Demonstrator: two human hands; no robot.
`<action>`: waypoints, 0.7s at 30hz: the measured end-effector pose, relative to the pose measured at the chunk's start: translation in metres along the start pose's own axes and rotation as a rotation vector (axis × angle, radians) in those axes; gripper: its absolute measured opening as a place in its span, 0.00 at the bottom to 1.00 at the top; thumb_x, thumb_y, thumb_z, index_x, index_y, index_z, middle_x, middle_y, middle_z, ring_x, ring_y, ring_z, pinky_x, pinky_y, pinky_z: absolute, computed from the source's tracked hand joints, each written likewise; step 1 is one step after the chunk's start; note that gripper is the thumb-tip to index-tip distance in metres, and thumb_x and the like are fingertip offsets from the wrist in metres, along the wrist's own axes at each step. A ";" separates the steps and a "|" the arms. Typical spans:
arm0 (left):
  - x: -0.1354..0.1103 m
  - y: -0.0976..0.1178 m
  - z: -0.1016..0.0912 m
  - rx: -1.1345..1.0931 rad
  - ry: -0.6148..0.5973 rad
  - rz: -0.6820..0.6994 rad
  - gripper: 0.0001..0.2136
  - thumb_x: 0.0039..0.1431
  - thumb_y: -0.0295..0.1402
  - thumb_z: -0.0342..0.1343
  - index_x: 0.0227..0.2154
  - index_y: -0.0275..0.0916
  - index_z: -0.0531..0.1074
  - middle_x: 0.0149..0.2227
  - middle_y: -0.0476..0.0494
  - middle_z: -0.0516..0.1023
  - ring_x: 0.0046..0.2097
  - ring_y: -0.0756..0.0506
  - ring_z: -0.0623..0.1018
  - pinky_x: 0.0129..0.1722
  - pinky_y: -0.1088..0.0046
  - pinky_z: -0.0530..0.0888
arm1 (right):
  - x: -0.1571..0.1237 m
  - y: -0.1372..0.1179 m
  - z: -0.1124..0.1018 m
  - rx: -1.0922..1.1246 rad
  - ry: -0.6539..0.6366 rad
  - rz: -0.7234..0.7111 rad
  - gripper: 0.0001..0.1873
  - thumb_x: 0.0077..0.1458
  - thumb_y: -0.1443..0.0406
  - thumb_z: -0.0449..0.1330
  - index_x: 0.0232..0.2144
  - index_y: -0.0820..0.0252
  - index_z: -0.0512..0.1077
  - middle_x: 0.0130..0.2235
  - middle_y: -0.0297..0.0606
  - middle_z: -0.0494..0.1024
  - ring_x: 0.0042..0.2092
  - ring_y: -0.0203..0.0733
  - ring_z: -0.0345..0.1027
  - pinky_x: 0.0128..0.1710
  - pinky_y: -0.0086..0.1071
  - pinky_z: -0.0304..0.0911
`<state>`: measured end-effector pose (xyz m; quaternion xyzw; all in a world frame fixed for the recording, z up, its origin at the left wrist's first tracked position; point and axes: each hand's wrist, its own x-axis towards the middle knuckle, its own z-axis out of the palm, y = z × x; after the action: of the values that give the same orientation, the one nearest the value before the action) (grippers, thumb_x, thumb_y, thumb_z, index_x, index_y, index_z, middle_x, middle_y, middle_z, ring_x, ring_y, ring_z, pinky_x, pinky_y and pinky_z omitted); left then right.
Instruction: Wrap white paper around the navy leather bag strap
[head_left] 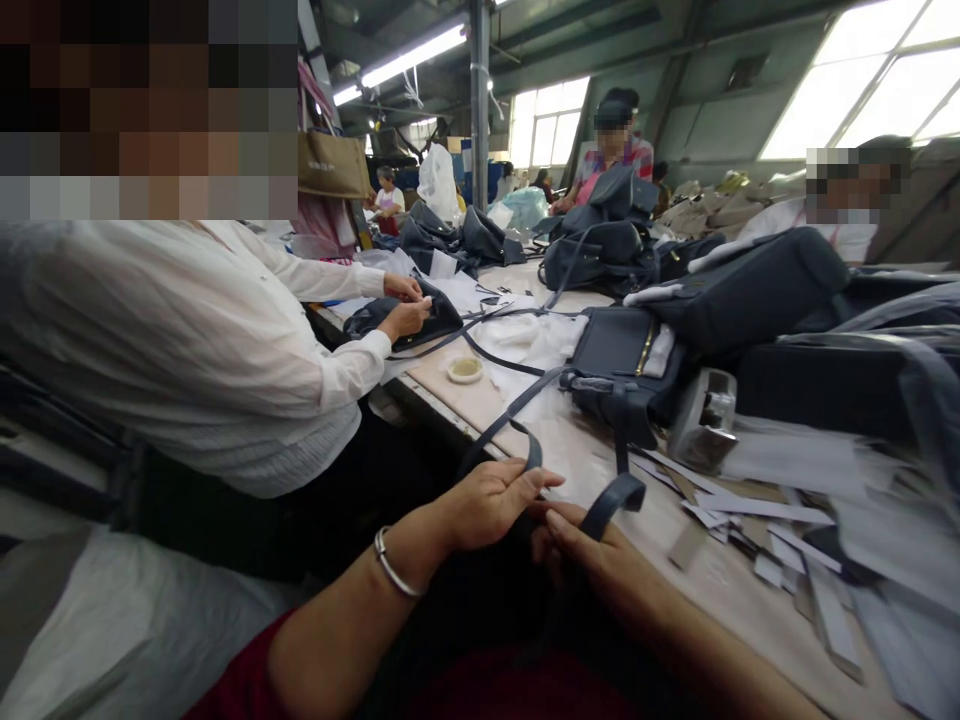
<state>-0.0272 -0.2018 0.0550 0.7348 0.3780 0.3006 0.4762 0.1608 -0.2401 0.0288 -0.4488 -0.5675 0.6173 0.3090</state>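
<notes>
At the near table edge my left hand [484,503] is closed, with a dark blue strap [516,402] running into its fingers. Close beside it, my right hand [592,550] is closed around a second strap [616,497], which curls up in a loop between thumb and fingers. Both straps lead back to a dark blue handbag [611,345] lying on the table, with a gold zipper and white wrapping on its front. The fingertips of both hands nearly meet, and the strap ends below them are hidden in shadow.
To the left, a person in a white shirt [247,370] handles another dark bag [442,300]. A small round dish [465,371] sits near the table edge. Paper strips [772,510] and a clear-and-metal dispenser [703,420] lie at right, before stacked bags [765,285]. People work behind.
</notes>
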 end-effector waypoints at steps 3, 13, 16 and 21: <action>0.019 0.006 0.009 -0.142 -0.055 -0.065 0.29 0.66 0.53 0.45 0.51 0.31 0.76 0.50 0.35 0.79 0.52 0.38 0.77 0.56 0.63 0.71 | 0.006 -0.010 0.007 0.000 -0.127 -0.052 0.24 0.59 0.46 0.56 0.32 0.62 0.73 0.24 0.33 0.69 0.26 0.35 0.61 0.26 0.29 0.55; -0.015 -0.050 0.025 -0.553 -0.275 -0.157 0.24 0.56 0.47 0.62 0.49 0.33 0.76 0.43 0.34 0.81 0.44 0.40 0.81 0.49 0.61 0.75 | 0.027 -0.004 -0.025 0.305 0.122 -0.053 0.21 0.58 0.52 0.61 0.22 0.59 0.63 0.20 0.30 0.64 0.22 0.33 0.57 0.23 0.30 0.52; -0.036 -0.068 0.036 -0.558 -0.207 -0.335 0.22 0.59 0.47 0.59 0.44 0.31 0.78 0.39 0.33 0.83 0.42 0.40 0.82 0.48 0.61 0.75 | 0.032 0.000 -0.032 0.331 0.181 -0.078 0.20 0.58 0.54 0.63 0.22 0.60 0.63 0.20 0.29 0.63 0.22 0.32 0.56 0.23 0.29 0.49; -0.045 -0.074 0.053 -0.636 -0.167 -0.398 0.23 0.62 0.48 0.56 0.46 0.30 0.78 0.46 0.28 0.81 0.45 0.40 0.81 0.46 0.65 0.74 | 0.043 0.002 -0.032 0.477 0.210 -0.103 0.19 0.56 0.55 0.64 0.23 0.60 0.64 0.20 0.28 0.63 0.21 0.31 0.56 0.22 0.28 0.48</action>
<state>-0.0285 -0.2457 -0.0368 0.4846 0.3613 0.2437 0.7584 0.1723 -0.1881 0.0199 -0.3954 -0.3931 0.6670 0.4943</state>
